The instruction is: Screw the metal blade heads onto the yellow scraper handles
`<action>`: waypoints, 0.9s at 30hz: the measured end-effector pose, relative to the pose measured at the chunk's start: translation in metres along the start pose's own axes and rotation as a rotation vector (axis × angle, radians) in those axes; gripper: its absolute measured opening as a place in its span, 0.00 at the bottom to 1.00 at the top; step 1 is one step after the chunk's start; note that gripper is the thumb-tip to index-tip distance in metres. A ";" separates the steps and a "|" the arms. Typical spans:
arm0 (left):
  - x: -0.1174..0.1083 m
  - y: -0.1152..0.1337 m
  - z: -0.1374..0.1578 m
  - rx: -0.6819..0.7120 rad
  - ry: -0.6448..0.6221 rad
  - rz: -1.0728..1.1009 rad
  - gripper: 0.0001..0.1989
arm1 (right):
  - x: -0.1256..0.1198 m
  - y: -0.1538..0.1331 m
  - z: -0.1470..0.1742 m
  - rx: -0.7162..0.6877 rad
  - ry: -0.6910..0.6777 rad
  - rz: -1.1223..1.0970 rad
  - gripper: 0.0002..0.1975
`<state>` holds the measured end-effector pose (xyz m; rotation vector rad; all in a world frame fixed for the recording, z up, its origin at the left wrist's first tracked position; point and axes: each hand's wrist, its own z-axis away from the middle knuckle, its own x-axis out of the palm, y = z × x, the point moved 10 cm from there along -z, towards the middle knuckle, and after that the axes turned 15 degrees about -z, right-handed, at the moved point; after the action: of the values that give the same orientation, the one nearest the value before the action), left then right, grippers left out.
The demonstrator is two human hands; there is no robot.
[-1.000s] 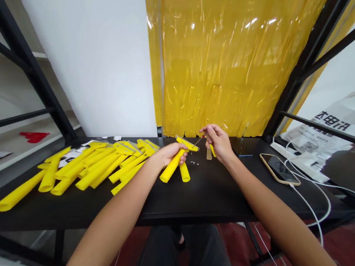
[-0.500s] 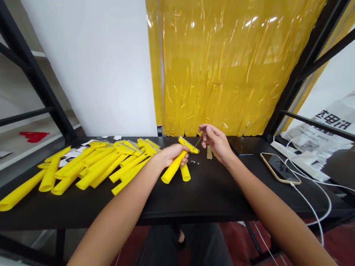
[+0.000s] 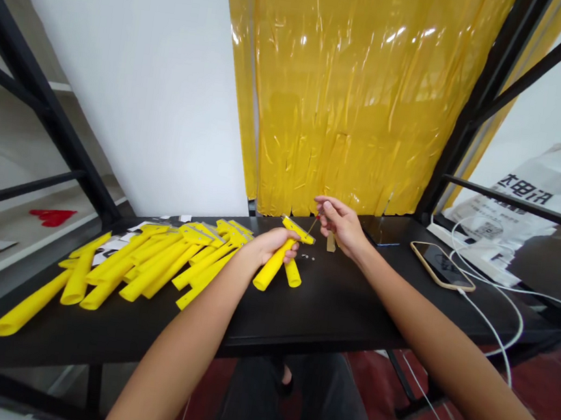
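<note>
My left hand [image 3: 274, 244] is wrapped round a yellow scraper [image 3: 274, 265], its wide head with a metal edge tilted up beyond my fingers. A second yellow handle [image 3: 293, 273] lies just under it, partly hidden. In the fingers of my right hand [image 3: 338, 223] is a thin screwdriver [image 3: 313, 225] with a bit of red at its top. Its shaft slants down to the scraper head; whether the tip sits in a screw is too small to tell. A few tiny metal pieces [image 3: 305, 256] lie on the black table beside the scraper.
Many yellow scrapers [image 3: 160, 263] are heaped at the left of the black table [image 3: 340, 307]. A phone [image 3: 442, 266] on a white cable lies at the right, near a white plastic bag [image 3: 534, 202]. Yellow plastic strips [image 3: 356, 110] hang behind. Black frame posts [image 3: 51, 104] flank the table.
Almost nothing differs. Both hands stay at the scraper, with the screwdriver's shaft still at its head; only a very slight shift of the fingers shows.
</note>
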<state>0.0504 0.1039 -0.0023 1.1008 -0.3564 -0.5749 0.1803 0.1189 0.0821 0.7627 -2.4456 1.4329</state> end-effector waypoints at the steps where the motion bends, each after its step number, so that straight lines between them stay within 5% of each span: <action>1: 0.000 -0.001 0.000 -0.003 0.000 0.002 0.10 | 0.000 0.000 0.000 0.006 -0.008 -0.008 0.20; 27: 0.006 -0.007 -0.004 -0.084 -0.136 0.214 0.07 | 0.001 -0.005 -0.001 -0.029 -0.012 -0.015 0.17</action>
<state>0.0561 0.1009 -0.0106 0.9313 -0.5565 -0.4716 0.1821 0.1171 0.0869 0.7847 -2.4586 1.3888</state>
